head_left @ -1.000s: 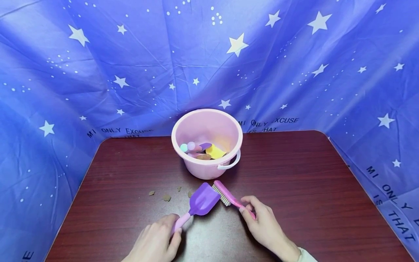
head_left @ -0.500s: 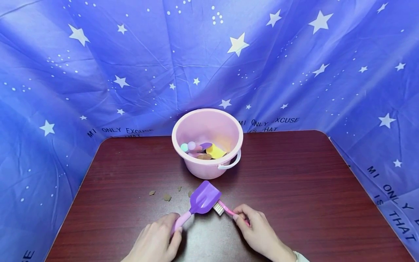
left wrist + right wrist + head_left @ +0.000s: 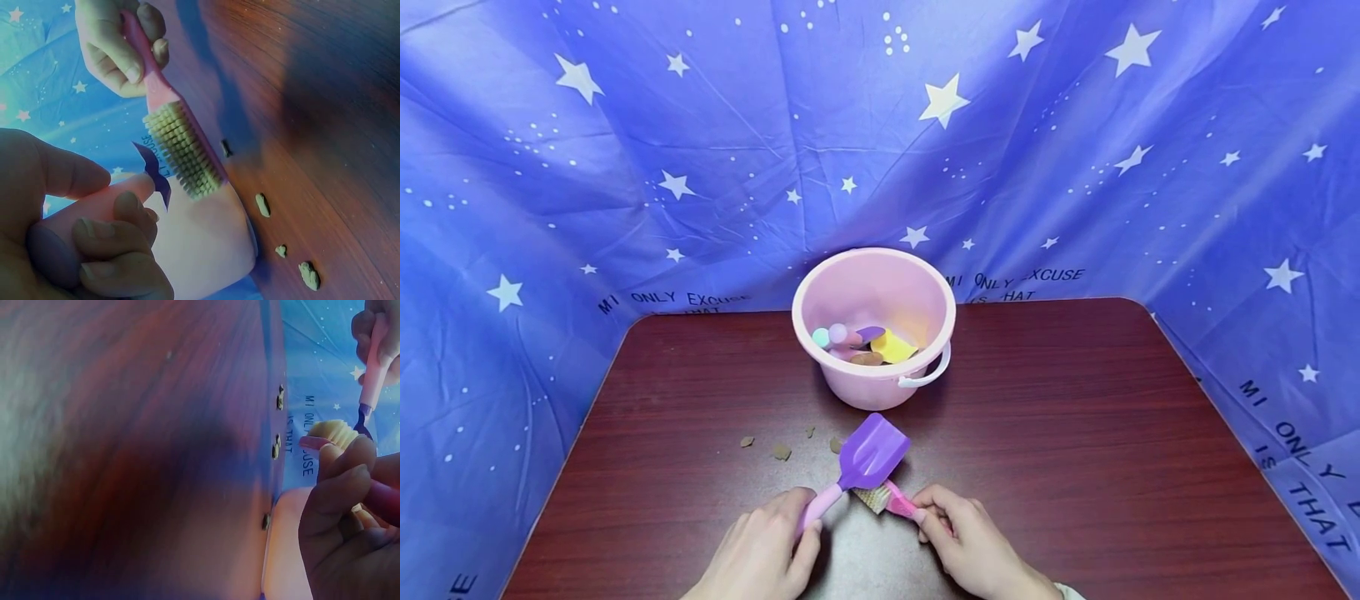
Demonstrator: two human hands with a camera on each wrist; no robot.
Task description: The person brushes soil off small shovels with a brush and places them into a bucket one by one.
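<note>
My left hand (image 3: 760,546) grips the pink handle of a toy shovel (image 3: 874,452); its purple blade is raised in front of the bucket. In my right hand (image 3: 973,542) is a pink-handled brush (image 3: 902,502) with pale bristles. The brush head lies just below the shovel's blade in the head view, partly hidden by it. In the left wrist view the bristles (image 3: 181,150) face the camera, beside the shovel's thin edge. Several small brown flakes (image 3: 782,452) lie on the table left of the blade.
A pink bucket (image 3: 868,392) with a white handle stands at the back middle of the dark wooden table (image 3: 1075,400). Inside it are a yellow piece (image 3: 895,347) and other colourful items. A blue star-printed cloth (image 3: 715,142) hangs around the table.
My right hand has drawn the brush left and towards me, from beside the blade's right edge to below it. The left hand and shovel have shifted very slightly. Flakes and bucket stay put.
</note>
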